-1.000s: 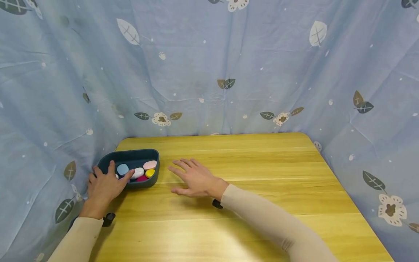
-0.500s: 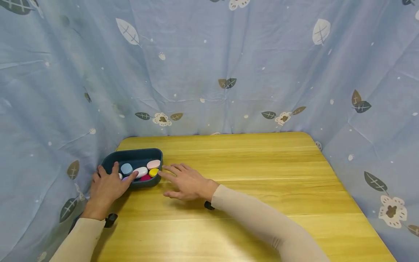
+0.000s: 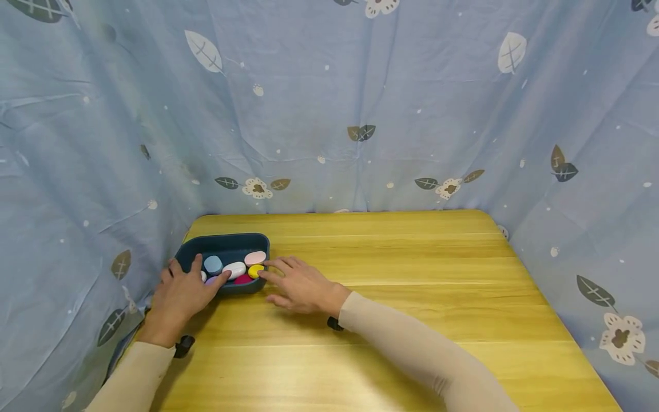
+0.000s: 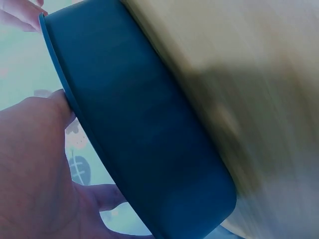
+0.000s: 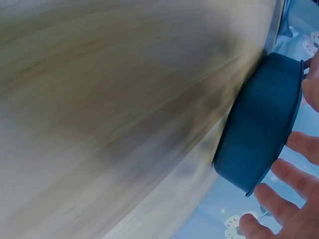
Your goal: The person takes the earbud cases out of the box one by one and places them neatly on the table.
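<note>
while spread left hand (image 3: 180, 293) and right hand (image 3: 302, 286) are touching the blue bin (image 3: 242, 289), they're likely repositioning it, next needing coordination.

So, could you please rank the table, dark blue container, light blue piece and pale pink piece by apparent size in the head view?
Table
Dark blue container
Light blue piece and pale pink piece: smallest, too alike to rank

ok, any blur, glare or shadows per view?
Head: mostly sharp, pale glare on the table, soft shadow under the right sleeve. Left wrist: wood grain smeared, box dim. Right wrist: grain smeared, dark shadow beside the box.
</note>
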Tool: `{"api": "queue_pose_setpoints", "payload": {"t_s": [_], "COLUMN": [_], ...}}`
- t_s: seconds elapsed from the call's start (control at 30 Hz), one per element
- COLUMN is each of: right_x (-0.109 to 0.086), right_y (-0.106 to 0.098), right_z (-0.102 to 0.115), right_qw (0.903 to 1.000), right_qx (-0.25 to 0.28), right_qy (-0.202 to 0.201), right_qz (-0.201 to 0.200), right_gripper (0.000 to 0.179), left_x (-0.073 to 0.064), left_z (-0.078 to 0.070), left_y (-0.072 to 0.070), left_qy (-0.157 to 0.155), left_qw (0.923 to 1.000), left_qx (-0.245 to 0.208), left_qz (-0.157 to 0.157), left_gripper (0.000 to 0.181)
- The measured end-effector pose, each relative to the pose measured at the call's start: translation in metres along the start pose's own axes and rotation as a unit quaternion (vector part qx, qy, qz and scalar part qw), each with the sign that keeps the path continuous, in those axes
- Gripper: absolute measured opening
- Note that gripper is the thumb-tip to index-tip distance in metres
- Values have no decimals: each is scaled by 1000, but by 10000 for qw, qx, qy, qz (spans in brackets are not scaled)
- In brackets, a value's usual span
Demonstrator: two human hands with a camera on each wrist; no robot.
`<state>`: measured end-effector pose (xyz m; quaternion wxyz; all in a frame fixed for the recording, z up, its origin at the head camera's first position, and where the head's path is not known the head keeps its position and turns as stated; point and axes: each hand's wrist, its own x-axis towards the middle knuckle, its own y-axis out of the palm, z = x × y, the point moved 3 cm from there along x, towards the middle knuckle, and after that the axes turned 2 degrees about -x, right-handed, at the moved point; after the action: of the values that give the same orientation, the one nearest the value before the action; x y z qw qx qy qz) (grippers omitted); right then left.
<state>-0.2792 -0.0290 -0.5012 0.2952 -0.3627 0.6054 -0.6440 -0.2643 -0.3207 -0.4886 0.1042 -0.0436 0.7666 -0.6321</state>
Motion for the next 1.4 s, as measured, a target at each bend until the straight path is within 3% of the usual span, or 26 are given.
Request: {"api": "queue_pose_setpoints", "payload": {"t_s": [0.4,0.67,0.87,1.4], "right_x": [-38,-53,-65,-107], "right_y": [-6,-11,-15,-21], "right_z": [-34,-47,-57,-88], "right_qw": [9989,9974,9913,9838], "right_qx": [269,518,1011,1133], "right_qy": [360,365,614,957], "right_qz": [-120,-332,-571,-1005], "right_gripper": [54,45,35,25], "left_x": [-9,-12,-11,-7], "left_z": [-39,-48,-53,-72], "left_y": [5,7,11,19], "left_qy": [549,945,1146,1887], "left_qw": [9982,9948,9921,9809], "left_qx": [-72,-75,-134,-420], "left_qz": [-242,-376,-486,-195], "left_gripper": [114,114,116,121]}}
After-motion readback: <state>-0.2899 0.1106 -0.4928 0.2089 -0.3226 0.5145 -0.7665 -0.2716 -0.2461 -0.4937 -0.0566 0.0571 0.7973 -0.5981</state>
